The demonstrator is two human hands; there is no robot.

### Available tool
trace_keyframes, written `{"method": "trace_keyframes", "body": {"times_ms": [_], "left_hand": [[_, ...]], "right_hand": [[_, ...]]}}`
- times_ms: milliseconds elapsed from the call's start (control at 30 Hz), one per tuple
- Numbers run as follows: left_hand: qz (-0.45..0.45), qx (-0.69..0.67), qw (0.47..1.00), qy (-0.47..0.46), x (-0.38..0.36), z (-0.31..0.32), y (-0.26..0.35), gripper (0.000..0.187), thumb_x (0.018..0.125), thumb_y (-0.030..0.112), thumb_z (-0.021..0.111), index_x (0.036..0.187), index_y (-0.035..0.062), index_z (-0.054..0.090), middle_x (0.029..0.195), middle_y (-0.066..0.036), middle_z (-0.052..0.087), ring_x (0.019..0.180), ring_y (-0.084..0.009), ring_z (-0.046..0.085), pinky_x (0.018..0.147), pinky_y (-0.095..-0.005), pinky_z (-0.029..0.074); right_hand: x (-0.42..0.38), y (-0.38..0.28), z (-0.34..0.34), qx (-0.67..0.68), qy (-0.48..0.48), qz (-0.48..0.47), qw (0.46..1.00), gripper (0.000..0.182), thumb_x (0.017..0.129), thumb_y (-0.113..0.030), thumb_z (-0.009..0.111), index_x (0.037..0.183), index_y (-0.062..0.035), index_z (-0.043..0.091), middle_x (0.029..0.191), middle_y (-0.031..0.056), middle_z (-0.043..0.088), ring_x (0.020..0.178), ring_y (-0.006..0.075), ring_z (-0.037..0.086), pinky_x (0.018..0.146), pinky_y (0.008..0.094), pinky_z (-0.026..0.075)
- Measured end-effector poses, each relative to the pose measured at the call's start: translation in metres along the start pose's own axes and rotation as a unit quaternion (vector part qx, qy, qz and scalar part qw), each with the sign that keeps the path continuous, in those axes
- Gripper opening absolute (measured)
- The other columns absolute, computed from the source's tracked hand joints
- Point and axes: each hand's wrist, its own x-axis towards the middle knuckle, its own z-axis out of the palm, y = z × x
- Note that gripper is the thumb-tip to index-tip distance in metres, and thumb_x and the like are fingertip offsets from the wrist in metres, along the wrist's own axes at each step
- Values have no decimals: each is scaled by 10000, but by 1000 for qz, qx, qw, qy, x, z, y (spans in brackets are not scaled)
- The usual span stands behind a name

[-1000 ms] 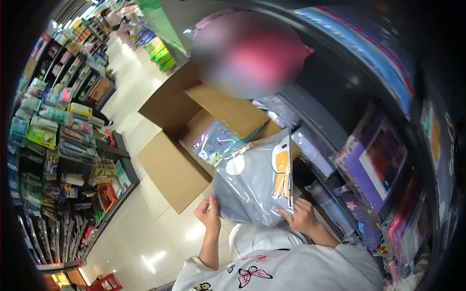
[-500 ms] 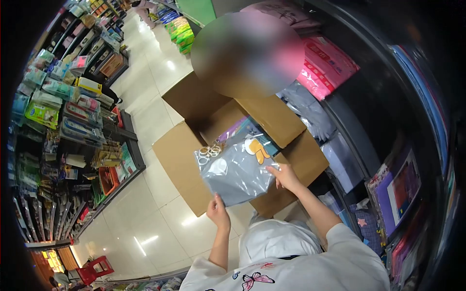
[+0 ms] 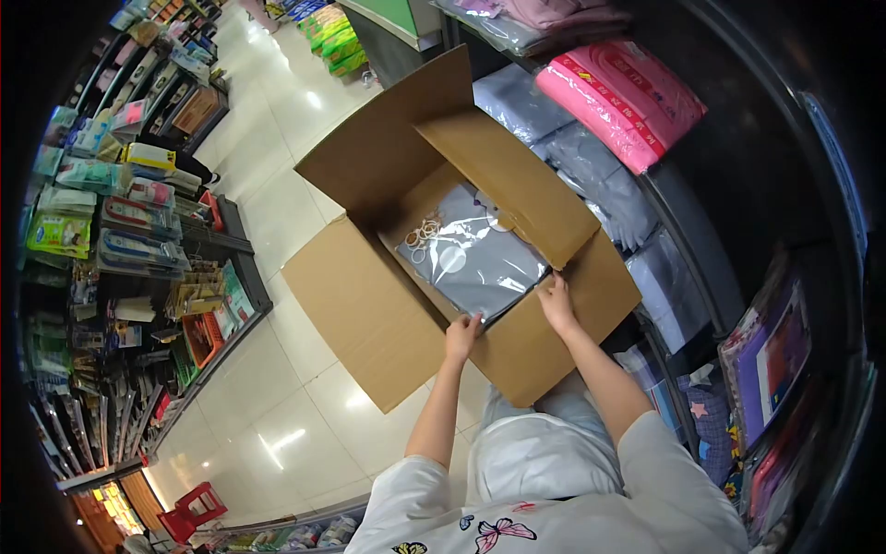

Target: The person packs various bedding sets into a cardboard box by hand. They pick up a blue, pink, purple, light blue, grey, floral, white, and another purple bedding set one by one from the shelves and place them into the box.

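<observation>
A flat grey package [image 3: 494, 272] in clear, shiny plastic lies inside an open cardboard box [image 3: 346, 314], its near edge towards me. White ring shapes show at its left side, and the box's right flap hides part of its far right corner. My left hand [image 3: 462, 338] pinches the package's near left corner at the box's front edge. At the near right corner, by the box rim, my right hand [image 3: 556, 305] has its fingers closed on the package's edge. The box flaps are folded outward or stand up.
To the right, a shelf holds a pink package [image 3: 623, 102] and grey bagged goods [image 3: 600, 175]. Purple packets [image 3: 761, 369] hang nearer me. Across the tiled floor [image 3: 305, 369] stands a rack of hanging goods [image 3: 138, 231]. A red stool [image 3: 192, 512] is at lower left.
Both hands have moved forward, lowering the grey package into the box. Its cartoon print is now mostly hidden behind the flap, and the items beneath are covered.
</observation>
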Motion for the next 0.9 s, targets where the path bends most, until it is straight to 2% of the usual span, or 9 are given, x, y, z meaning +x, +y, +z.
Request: {"method": "trace_keyframes", "body": {"times_ms": [100,167,233,367,500,567,600,633,900], "left_hand": [[41,95,994,-36,14,18,4,370,754,371,525,761,7,596,733,-138,584,720,-304,547,676,-360,425],[145,141,979,-17,21,25,5,354,750,353,530,733,6,597,813,-146,569,815,-302,528,732,-355,408],[135,128,982,-39,27,29,2,331,747,335,534,757,10,597,874,-141,555,858,-302,511,759,-351,395],[180,115,977,-21,32,29,-3,283,740,283,541,820,16,587,894,-123,557,827,-289,521,748,-343,401],[144,-16,981,-129,42,18,-16,271,739,234,501,835,-6,582,914,-135,553,850,-281,522,744,-349,402],[-56,-157,985,-53,59,16,-37,289,742,229,467,867,-9,575,940,-173,541,875,-311,501,774,-372,387],[-66,-13,993,94,73,25,-60,322,743,212,431,901,-40,554,961,-219,527,901,-347,486,814,-395,367],[-86,46,989,107,69,18,-41,339,741,218,458,924,-56,540,994,-253,508,948,-369,475,836,-409,357],[-205,65,976,-12,95,17,-46,430,706,315,578,906,-65,550,947,-232,548,919,-345,519,794,-361,402]], "right_hand": [[-16,-17,2,-189,17,-155,969,553,707,-192,576,1175,-11,343,1170,164,372,1054,295,385,901,374,302],[-19,-28,5,-243,-50,-168,954,567,728,-249,555,1202,-32,332,1202,144,359,1149,288,281,950,383,232],[-17,-32,13,-315,-129,-320,884,556,761,-324,501,1209,-38,338,1231,137,345,1178,289,253,965,394,209],[-8,-28,25,-366,-265,-257,854,523,823,-445,332,1220,-105,357,1279,61,324,1202,245,241,982,414,164],[-1,-19,32,-384,-292,-234,844,535,830,-480,273,1232,-134,343,1292,22,311,1202,220,248,987,414,151],[0,-19,30,-411,-301,-227,830,545,830,-485,265,1238,-131,335,1293,14,310,1202,208,249,985,408,152],[0,-17,30,-414,-300,-223,830,545,830,-485,265,1238,-131,335,1293,14,310,1202,208,249,985,408,152],[0,-17,30,-419,-299,-226,827,547,831,-487,259,1240,-132,332,1297,9,303,1205,204,243,984,405,151],[1,-14,33,-413,-310,-212,829,557,832,-488,255,1246,-122,320,1311,0,278,1216,193,210,981,401,144]]}}
